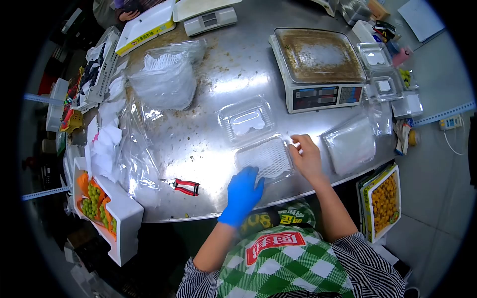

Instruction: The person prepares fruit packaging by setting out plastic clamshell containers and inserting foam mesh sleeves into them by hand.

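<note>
An open clear plastic clamshell box lies on the metal table, its lid (247,120) spread away from me and its base (272,161) nearer, lined with a white mesh pad (265,155). My left hand (244,193), in a blue glove, is at the base's near left corner, fingers apart. At the base's right edge is my bare right hand (304,155), its fingers curled; whether they pinch the rim I cannot make out. Red-handled snips (186,187) lie to the left of my gloved hand.
A scale (325,94) stands at the back right, beside clear boxes (385,84). Plastic bags (350,144) lie to the right, a bag of white pads (166,79) at the back left. Fruit fills a foam box (130,218) and a crate (368,213). Another person's hand (129,15) shows far off.
</note>
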The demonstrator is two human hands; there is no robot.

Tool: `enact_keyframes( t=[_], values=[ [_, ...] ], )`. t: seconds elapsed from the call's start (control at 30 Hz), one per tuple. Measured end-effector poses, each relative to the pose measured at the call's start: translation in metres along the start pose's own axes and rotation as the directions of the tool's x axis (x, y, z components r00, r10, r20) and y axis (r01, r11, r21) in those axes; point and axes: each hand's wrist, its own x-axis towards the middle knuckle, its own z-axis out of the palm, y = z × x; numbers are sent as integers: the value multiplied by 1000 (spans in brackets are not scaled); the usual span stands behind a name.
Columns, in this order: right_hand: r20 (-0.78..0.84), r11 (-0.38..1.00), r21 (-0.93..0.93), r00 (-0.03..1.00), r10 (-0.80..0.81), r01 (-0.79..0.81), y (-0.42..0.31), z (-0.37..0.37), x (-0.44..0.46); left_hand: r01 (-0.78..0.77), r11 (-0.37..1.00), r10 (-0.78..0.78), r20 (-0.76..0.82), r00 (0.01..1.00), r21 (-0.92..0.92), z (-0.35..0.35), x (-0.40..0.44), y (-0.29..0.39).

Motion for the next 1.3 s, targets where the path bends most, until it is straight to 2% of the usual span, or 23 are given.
enact_keyframes(
  t=[0.03,0.1,0.13,0.23,0.27,0.37,0.4,0.5,0.57,0.7,0.77,0.83,0.87,0.93,0.97,1.03,1.07,1.1,1.13,1.2,1.23,1.3],
  values=[
    [-68,994,-86,996,65,-71,0,-6,-4,-42,998,37,105,994,49,2,-6,-2],
    [-6,985,-172,1000,-10,9,30,10,-19,-132,982,86,303,949,133,18,-17,-10],
    [27,975,-214,998,-56,61,38,17,-18,-266,934,219,205,954,239,27,-24,-14],
    [13,998,-25,998,55,-55,47,23,-20,-300,944,279,156,948,137,35,-25,-22],
    [73,964,131,972,223,-231,46,22,-19,-266,959,246,173,954,99,34,-24,-23],
    [303,719,479,864,402,-503,67,25,-23,-334,938,313,191,930,93,39,-24,-36],
    [339,664,521,844,416,-537,63,25,-27,-337,939,321,167,932,75,37,-24,-37],
    [318,450,728,836,447,-518,50,34,-43,-322,946,317,114,941,24,31,-24,-39],
    [326,506,696,852,410,-509,67,41,-49,-270,963,269,106,957,1,26,-23,-37],
    [305,584,696,908,287,-418,43,34,-53,-277,961,277,-35,960,1,26,-20,-40],
    [345,451,780,899,268,-434,31,33,-50,-308,949,313,-85,946,69,20,-16,-32],
    [442,138,858,849,291,-494,34,38,-51,-347,925,376,-229,898,158,3,-10,-19],
    [429,178,857,861,273,-483,34,42,-54,-359,911,407,-295,864,202,-3,-8,-16],
    [407,256,851,883,233,-459,35,51,-60,-287,955,292,-79,953,72,6,-11,-33],
    [398,301,830,877,269,-469,35,55,-62,-235,972,234,37,972,15,10,-15,-41],
    [383,391,777,864,327,-493,38,64,-63,-161,987,161,157,974,-16,-5,-20,-40],
    [333,481,736,874,354,-476,45,71,-64,-115,993,117,205,972,-21,-14,-21,-42],
    [253,582,673,882,398,-456,41,69,-72,-164,985,169,140,976,-43,-15,-23,-51],
    [188,681,598,900,392,-422,29,80,-62,-153,985,162,131,978,-76,-47,-20,-53],
    [-39,890,391,962,269,-233,30,91,-61,-142,972,174,165,971,-187,-104,-26,-33],
    [-95,880,407,947,308,-246,23,94,-62,-127,963,172,181,968,-236,-131,-26,-31],
    [-174,921,321,942,287,-222,42,106,-61,-71,930,140,171,975,-360,-193,-26,-31]
  ],
)
